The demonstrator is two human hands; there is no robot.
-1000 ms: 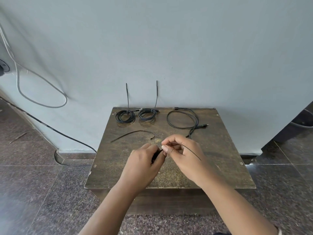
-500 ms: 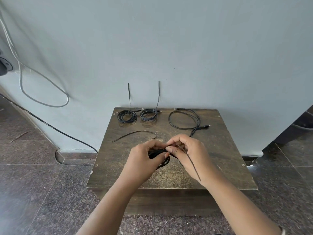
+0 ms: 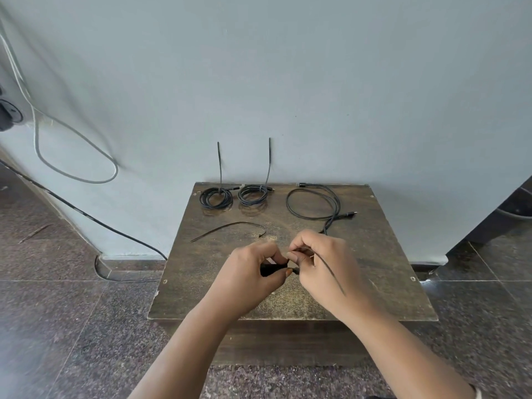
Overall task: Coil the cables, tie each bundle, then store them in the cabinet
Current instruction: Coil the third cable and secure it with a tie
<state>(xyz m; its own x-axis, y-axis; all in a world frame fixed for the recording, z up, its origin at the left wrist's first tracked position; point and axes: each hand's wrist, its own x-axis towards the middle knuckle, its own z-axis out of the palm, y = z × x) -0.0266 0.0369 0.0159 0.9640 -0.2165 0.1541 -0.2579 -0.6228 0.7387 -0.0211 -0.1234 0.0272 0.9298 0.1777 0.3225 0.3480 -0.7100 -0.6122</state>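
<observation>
Risk noted: left hand (image 3: 247, 272) gripped the coil (image 3: 272, 269), right hand (image 3: 319, 260) pinched the tie (image 3: 328, 266); a slack grip could let the loops spring apart.

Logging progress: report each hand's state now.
Left hand: grips the coiled black cable.
Right hand: pinches the black zip tie.

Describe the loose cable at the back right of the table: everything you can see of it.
The loose cable is thin, black and untied. It lies flat on the wooden table in one wide, open loop near the wall. One plug end rests by the back edge; another points right. A doubled stretch runs forward and passes out of sight behind the right hand. No tie is on it. It lies apart from the two tied coils to its left.
</observation>
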